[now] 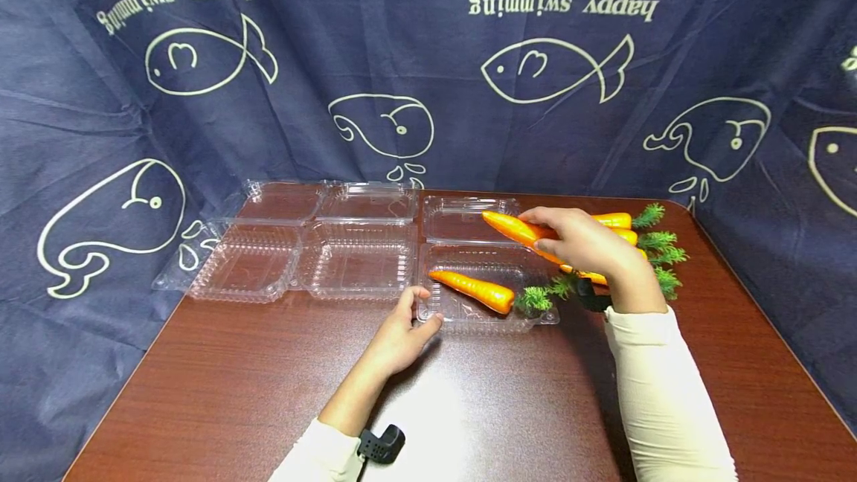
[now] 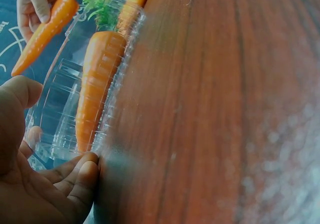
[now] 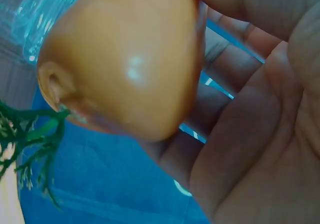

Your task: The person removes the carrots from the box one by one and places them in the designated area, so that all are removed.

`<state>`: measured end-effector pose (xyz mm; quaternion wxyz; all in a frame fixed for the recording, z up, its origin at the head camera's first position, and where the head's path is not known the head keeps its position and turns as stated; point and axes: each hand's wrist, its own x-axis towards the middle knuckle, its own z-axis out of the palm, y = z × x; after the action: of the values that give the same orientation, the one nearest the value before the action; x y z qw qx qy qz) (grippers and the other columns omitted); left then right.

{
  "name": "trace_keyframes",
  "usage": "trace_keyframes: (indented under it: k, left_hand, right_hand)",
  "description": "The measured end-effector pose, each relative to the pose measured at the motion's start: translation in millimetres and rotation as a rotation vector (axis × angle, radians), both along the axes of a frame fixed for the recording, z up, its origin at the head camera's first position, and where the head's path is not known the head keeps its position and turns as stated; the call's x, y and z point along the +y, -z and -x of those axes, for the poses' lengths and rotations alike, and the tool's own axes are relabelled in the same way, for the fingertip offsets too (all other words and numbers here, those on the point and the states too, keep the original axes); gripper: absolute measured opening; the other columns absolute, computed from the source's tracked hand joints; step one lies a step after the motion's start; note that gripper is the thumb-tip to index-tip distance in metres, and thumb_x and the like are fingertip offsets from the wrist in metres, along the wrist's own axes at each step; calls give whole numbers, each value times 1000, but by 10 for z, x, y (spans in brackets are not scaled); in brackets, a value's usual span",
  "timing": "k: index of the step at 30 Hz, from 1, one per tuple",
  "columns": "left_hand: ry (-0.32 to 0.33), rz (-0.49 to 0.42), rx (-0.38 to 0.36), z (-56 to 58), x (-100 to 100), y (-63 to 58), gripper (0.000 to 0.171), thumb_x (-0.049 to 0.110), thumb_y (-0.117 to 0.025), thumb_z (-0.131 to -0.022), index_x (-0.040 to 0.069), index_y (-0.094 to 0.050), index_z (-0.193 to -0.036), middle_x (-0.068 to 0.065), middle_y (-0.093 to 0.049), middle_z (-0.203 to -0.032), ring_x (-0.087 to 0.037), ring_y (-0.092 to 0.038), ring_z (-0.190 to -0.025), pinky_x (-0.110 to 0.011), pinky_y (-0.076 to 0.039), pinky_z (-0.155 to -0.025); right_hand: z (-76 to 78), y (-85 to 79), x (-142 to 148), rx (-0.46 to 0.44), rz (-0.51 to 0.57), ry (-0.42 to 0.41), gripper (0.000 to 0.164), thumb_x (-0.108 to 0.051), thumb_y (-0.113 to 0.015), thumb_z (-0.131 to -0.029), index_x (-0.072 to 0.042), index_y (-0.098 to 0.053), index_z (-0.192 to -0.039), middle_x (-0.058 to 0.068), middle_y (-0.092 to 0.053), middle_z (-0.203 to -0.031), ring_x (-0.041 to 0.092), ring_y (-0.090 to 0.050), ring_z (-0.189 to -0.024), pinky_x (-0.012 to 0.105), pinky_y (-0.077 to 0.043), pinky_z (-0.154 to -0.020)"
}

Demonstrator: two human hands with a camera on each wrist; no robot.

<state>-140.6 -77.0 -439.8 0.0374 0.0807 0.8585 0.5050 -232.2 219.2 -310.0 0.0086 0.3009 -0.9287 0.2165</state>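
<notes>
My right hand (image 1: 579, 244) grips an orange carrot (image 1: 512, 227) with feathery green leaves above the nearest right-hand clear plastic container (image 1: 482, 326). Close up in the right wrist view, the carrot's thick end (image 3: 125, 59) fills much of the picture, its stem (image 3: 55, 116) pointing left. Another carrot (image 1: 477, 290) lies in that container, its leaves (image 1: 535, 298) over the right side. At the container's front left corner, my left hand (image 1: 398, 337) holds the rim between thumb and fingers. The left wrist view shows those fingers (image 2: 82, 179) at the corner, beside the carrot's tip.
More carrots (image 1: 612, 220) with green tops lie in a pile on the right of the brown table (image 1: 268, 385). Two other clear containers (image 1: 358, 262) (image 1: 248, 262) stand to the left with lids folded back. A dark blue printed cloth (image 1: 428, 28) hangs behind.
</notes>
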Motion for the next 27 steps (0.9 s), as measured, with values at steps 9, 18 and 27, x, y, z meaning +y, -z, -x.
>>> trace_keyframes:
  k: [9,18,27]
  left_hand:
    - [-4,0,3,-4,0,-7,39,31,-63,-95,13,-46,-126,-22,-56,-120,-36,-56,-110,-58,-44,-92]
    - [-3,-2,5,3,2,-5,39,31,-64,-95,14,-46,-125,-21,-56,-117,-35,-57,-108,-57,-45,-91]
    - [0,-8,20,9,2,10,39,29,-64,-94,13,-47,-124,-18,-56,-112,-33,-56,-102,-55,-46,-88]
  right_hand:
    - [-64,0,141,-4,9,23,39,5,-66,-87,-6,-62,-125,9,-67,-102,26,-58,-88,44,-45,-81]
    - [-89,78,248,-23,-57,73,39,3,-65,-87,-5,-61,-125,10,-66,-101,27,-58,-85,45,-45,-78]
    - [-117,226,415,-15,-38,66,38,5,-68,-85,-2,-63,-122,15,-66,-111,28,-58,-90,46,-45,-82]
